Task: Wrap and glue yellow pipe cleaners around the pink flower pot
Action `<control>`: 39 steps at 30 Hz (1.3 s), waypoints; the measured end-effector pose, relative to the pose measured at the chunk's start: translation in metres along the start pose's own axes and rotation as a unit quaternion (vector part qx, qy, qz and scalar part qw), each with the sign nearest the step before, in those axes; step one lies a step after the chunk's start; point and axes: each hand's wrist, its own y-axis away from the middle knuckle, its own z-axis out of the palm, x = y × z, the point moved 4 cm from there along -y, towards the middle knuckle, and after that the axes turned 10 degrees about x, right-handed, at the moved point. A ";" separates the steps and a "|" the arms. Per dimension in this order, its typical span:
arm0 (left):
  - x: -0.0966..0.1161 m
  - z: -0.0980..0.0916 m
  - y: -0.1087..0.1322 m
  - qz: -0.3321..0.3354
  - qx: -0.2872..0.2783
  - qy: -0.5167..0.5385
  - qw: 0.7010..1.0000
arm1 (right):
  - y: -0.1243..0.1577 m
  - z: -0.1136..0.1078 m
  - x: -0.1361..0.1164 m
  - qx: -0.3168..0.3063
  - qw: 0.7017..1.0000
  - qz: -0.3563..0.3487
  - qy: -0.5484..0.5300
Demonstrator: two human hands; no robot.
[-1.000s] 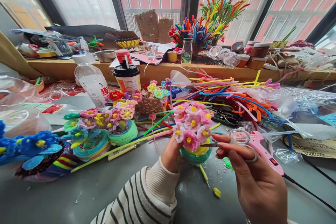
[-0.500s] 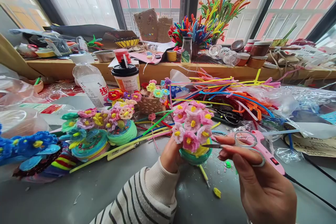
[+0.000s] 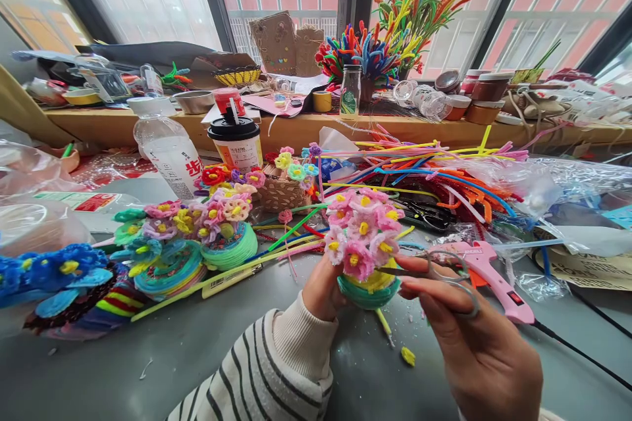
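A small pot of pink fuzzy flowers (image 3: pixel 363 230) with yellow centres rises from a yellow and green base (image 3: pixel 369 293). My left hand (image 3: pixel 322 286) grips it from the left side; some fingers are hidden behind it. Metal scissors (image 3: pixel 447 273) are in my right hand (image 3: pixel 474 329), fingers through and around the handles. Their blades point left and reach the yellow part just under the flowers. A yellow-green stem piece (image 3: pixel 384 327) sticks out below the base, and a yellow scrap (image 3: pixel 408 356) lies on the grey table.
Pink glue gun (image 3: pixel 503 286) with a black cord lies at the right. Other flower pots (image 3: pixel 230 247) and a blue flower piece (image 3: pixel 69 270) stand left. Behind are pipe cleaners (image 3: pixel 444 177), a bottle (image 3: pixel 170 151) and a lidded cup (image 3: pixel 237 145).
My right hand and the scissors have shifted a little left, bringing the blades further in under the flowers. My left hand and the pot have hardly moved.
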 end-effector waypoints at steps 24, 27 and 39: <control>-0.009 -0.024 -0.009 0.033 0.062 -0.066 0.995 | 0.002 -0.006 -0.003 -0.032 0.999 -0.033 0.012; -0.011 -0.030 -0.005 0.019 0.084 -0.091 0.992 | 0.004 -0.006 -0.003 -0.032 0.999 -0.031 0.025; -0.008 -0.023 -0.006 0.092 0.115 -0.061 0.987 | 0.003 -0.003 0.001 -0.044 0.996 -0.040 0.062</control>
